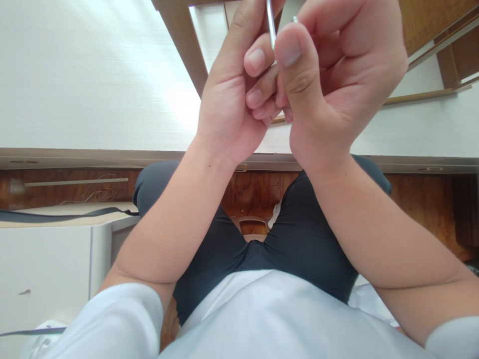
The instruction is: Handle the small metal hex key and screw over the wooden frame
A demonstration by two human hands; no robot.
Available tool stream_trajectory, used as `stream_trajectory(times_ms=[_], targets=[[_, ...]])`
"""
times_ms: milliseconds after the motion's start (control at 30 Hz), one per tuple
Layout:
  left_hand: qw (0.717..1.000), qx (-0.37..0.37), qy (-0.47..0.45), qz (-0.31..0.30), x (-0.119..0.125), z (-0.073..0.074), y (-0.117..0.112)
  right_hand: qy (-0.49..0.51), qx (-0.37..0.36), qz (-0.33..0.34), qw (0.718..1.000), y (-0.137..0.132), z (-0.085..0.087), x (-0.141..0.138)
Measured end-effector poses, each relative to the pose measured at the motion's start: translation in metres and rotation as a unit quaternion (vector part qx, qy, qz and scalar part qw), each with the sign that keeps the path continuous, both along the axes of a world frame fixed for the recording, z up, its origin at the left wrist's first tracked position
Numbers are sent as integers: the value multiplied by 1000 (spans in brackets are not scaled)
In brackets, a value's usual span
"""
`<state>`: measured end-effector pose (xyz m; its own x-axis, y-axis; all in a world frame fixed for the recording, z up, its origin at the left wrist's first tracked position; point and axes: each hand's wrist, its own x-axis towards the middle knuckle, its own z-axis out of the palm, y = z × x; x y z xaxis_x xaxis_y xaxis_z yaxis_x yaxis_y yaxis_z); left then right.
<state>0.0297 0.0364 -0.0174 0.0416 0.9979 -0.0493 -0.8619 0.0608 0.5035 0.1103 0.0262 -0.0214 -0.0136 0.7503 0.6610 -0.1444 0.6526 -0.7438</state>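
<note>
Both hands are raised close to the camera above the white table [93,85]. My left hand [232,99] has its fingers curled and pressed against the right one. My right hand [329,75] is closed, its thumb pushed against a thin metal rod [271,25] that rises between the two hands and runs out of the top of the view. Both hands pinch this rod. Its lower end is hidden behind the fingers.
A wooden frame [183,45] lies on the table behind the hands, with more wooden bars [430,92] at the right. A white cabinet [48,269] with a dark strap stands at lower left. My legs in dark trousers [299,239] sit under the table edge.
</note>
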Motion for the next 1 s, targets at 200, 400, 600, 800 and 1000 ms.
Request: stream_trajectory(times_ms=[200,400,600,800,1000], targets=[[999,-46,1,-5,-1,2,-4,-14,-7,-17,1000,-1,-2,-1],[999,-36,17,10,2,0,-5,-34,16,-39,999,-1,-2,0],[998,-9,58,-12,-4,-2,-4,-73,4,-55,996,-1,-4,4],[998,-5,66,23,-3,-8,-2,-116,3,-73,991,-1,-6,10],[997,18,11,80,3,-13,-1,-109,34,-68,991,2,-7,11]])
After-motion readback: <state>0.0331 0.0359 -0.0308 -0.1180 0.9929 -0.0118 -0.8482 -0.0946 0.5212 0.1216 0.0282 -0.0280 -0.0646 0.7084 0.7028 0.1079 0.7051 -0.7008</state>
